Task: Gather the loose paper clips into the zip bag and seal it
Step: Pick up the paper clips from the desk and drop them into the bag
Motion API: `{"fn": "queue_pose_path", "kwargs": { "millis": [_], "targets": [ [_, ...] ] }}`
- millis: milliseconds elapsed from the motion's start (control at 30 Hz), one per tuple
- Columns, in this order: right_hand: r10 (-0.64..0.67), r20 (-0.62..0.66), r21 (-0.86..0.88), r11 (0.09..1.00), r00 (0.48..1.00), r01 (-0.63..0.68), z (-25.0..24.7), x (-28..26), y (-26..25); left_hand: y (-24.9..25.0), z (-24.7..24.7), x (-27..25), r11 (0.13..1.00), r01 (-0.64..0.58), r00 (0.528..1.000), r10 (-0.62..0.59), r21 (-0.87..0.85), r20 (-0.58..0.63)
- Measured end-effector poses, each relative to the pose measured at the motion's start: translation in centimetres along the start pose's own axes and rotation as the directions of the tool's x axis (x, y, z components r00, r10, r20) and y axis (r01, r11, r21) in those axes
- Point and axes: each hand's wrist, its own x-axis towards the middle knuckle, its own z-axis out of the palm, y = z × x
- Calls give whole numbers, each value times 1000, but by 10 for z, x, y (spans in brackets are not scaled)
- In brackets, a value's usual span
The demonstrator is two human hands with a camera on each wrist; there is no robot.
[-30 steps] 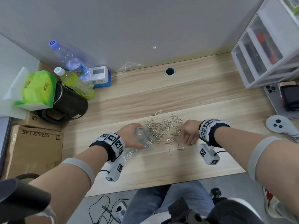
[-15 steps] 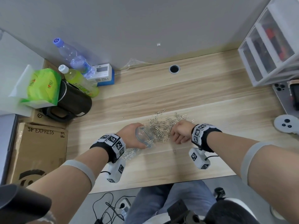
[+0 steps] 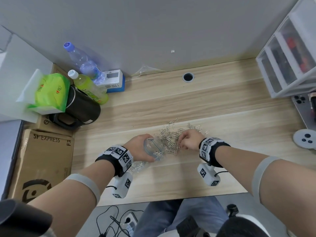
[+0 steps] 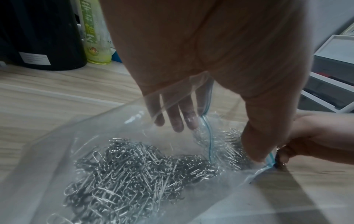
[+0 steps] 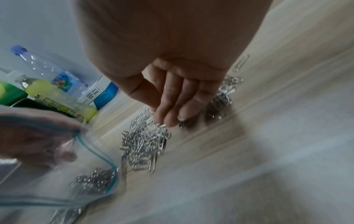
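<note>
My left hand point(image 3: 138, 147) grips the mouth of the clear zip bag point(image 3: 153, 149) and holds it open on the desk, facing right. The fingers point(image 4: 178, 116) show through the plastic, with the thumb at the blue zip strip. Many silver paper clips point(image 4: 124, 174) lie inside the zip bag point(image 4: 57, 151). A pile of loose paper clips point(image 3: 168, 139) sits just right of the mouth. My right hand point(image 3: 186, 141) is on that pile, its fingers point(image 5: 172, 112) curled down with the thumb, pinching paper clips point(image 5: 143, 144) close to the zip bag point(image 5: 86, 174).
A black kettle point(image 3: 80, 108), two bottles point(image 3: 85, 65), a green tissue pack point(image 3: 49, 93) and a blue box point(image 3: 114, 82) crowd the back left. White drawers point(image 3: 289, 65), a phone point(image 3: 304, 110) and a white controller point(image 3: 306, 139) stand at the right. A cardboard box point(image 3: 42, 165) sits left of the desk.
My right hand has moved left toward the bag mouth, dragging the scattered clips into a tighter pile beside it. The left hand has kept the bag open in place.
</note>
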Motion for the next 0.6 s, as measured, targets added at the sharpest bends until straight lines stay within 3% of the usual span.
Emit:
{"fn": "queue_pose_path", "kwargs": {
  "millis": [100, 167, 233, 333, 600],
  "targets": [
    [-75, -136, -181, 982, 988, 50, -20, 1, 0, -2, 0, 0, 1000, 3, 1000, -3, -9, -5],
    [-87, -223, -430, 903, 971, -18, -31, 2, 6, -3, -1, -1, 1000, 5, 1000, -5, -10, -3],
    [-25, -252, -558, 821, 967, -124, -34, 2, 12, -5, -2, -1, 1000, 4, 1000, -4, -19, -3],
    [52, -230, -592, 785, 972, -182, -28, 2, 23, -6, -3, -2, 1000, 2, 1000, -3, -30, -11],
    [-108, -143, -493, 870, 984, 24, 13, 12, 10, -11, 0, -6, 999, 0, 999, -2, -53, -35]
  ]
}}
